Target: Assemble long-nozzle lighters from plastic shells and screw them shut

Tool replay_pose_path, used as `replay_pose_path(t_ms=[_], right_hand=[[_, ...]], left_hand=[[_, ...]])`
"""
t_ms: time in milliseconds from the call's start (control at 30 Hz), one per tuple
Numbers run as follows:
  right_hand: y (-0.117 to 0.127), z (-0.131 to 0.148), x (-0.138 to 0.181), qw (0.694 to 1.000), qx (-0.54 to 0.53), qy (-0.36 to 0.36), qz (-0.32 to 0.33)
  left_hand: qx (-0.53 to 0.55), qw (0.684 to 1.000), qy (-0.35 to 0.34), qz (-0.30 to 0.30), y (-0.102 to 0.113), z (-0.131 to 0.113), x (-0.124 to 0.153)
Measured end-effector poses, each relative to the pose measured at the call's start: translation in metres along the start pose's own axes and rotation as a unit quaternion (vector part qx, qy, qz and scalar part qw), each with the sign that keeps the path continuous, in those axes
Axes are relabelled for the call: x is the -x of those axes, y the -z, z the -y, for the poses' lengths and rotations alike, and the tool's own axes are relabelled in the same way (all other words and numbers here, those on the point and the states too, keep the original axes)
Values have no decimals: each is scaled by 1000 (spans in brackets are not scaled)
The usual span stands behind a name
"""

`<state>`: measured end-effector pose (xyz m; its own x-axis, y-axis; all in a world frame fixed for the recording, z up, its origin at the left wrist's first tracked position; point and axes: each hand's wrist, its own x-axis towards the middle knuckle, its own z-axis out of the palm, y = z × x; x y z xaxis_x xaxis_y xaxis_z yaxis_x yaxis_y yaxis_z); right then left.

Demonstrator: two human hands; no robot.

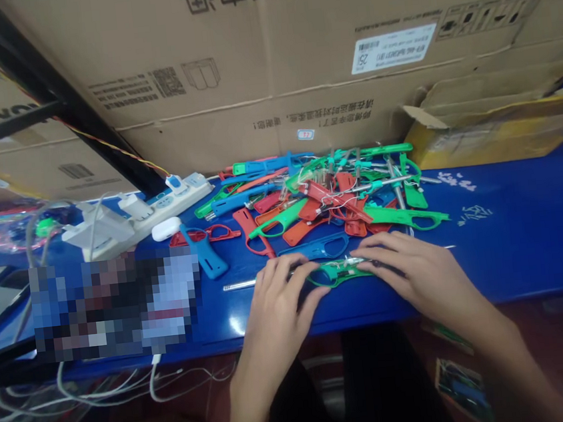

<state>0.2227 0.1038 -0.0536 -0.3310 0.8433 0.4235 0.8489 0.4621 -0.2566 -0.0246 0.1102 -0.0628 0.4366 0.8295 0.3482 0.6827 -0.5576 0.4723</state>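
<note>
A green lighter handle (341,272), the long-nozzle kind, lies lengthwise between my hands just above the table's front edge. It is an open shell with small white and dark parts inside, and a metal tube (239,284) sticks out to the left. My left hand (277,292) grips its left end by the trigger loop, thumb below and fingers above. On the right part, my right hand (402,262) is closed with fingertips at a small white piece; the palm side is hidden. Right behind lies a blue handle shell (323,248).
A heap of green, red and blue lighter shells (310,198) with tubes and wires lies behind my hands. White bits (454,181) and thin pins (473,213) are at right. A power strip (161,210), white case (166,229) and cables stand left. Cardboard boxes (265,58) rise behind.
</note>
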Motion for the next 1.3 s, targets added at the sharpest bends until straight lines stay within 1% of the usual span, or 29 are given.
replay_pose_path(t_ms=[100, 300, 467, 600, 667, 733, 867, 1167, 1300], right_hand=[[2, -2, 3, 1000, -9, 9, 26], [2, -2, 8, 999, -32, 2, 32], [2, -5, 5, 996, -65, 1, 65], [6, -5, 6, 995, -39, 0, 87], [6, -4, 8, 997, -12, -1, 81], [5, -3, 10, 998, 6, 5, 60], [-1, 0, 11, 999, 9, 43, 32], [-3, 5, 8, 997, 25, 62, 22], [-4, 6, 7, 994, 42, 94, 17]], left_hand=[[-6, 1000, -2, 4, -1, -1, -2], [-16, 1000, -2, 16, -1, -1, -2], [-11, 1000, 2, 20, -1, -1, -2], [-6, 1000, 0, 19, -1, -1, -2], [-1, 1000, 1, 20, 0, -1, -2], [2, 1000, 4, 21, 0, -2, -1], [1, 1000, 4, 22, 1, -2, -1], [-13, 1000, 13, 20, 0, -2, -1], [-16, 1000, 8, 15, -1, -2, -1]])
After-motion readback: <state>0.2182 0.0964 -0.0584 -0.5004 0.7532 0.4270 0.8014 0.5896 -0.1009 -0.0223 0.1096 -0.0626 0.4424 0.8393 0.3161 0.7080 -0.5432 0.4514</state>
